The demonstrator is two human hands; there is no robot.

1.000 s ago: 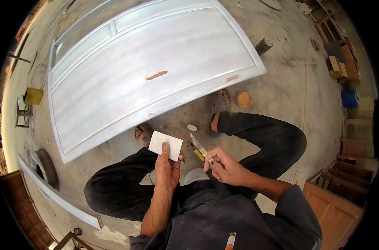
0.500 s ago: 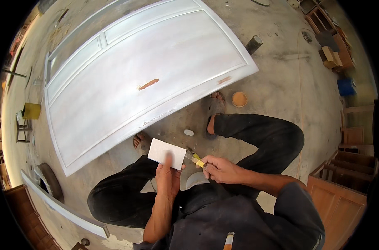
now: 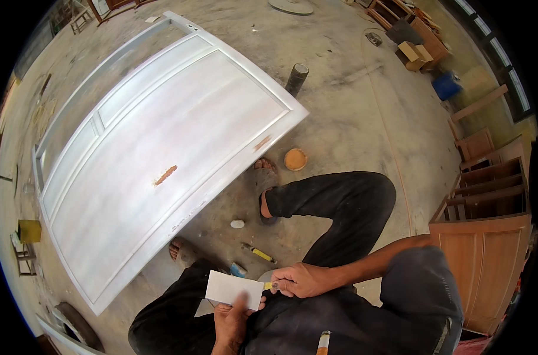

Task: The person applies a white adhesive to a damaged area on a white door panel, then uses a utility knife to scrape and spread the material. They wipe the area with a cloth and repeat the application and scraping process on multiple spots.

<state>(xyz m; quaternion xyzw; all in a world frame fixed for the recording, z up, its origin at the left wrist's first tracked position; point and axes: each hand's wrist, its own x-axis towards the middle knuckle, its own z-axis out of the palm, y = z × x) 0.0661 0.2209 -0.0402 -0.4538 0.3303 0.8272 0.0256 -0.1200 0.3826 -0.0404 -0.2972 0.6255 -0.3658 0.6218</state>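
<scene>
My left hand (image 3: 232,322) grips a pale rectangular card (image 3: 233,289), thumb across its face and fingers beneath. In my right hand (image 3: 301,279) is a small yellow-handled tool (image 3: 268,286), its tip against the card's right edge; its exact kind is hidden by my fingers. Beyond my feet lies a large white-painted panelled door (image 3: 192,112), raised off the floor, with an orange-brown filler patch (image 3: 165,175) on its face and another patch (image 3: 262,142) near its edge. A round tub of orange-brown paste (image 3: 295,158) stands right of my far foot.
Between my legs lie a yellow box cutter (image 3: 259,253), a white oval object (image 3: 237,223) and a blue-and-white item (image 3: 238,270). A dark cylinder (image 3: 297,78) stands by the door's corner. To the right is a wooden cabinet (image 3: 482,254); a tyre (image 3: 77,325) lies at lower left.
My view has turned right and tipped, so the door sits further left. The card and tool appear lower, closer to my body; the tool's tip has come to the card's edge.
</scene>
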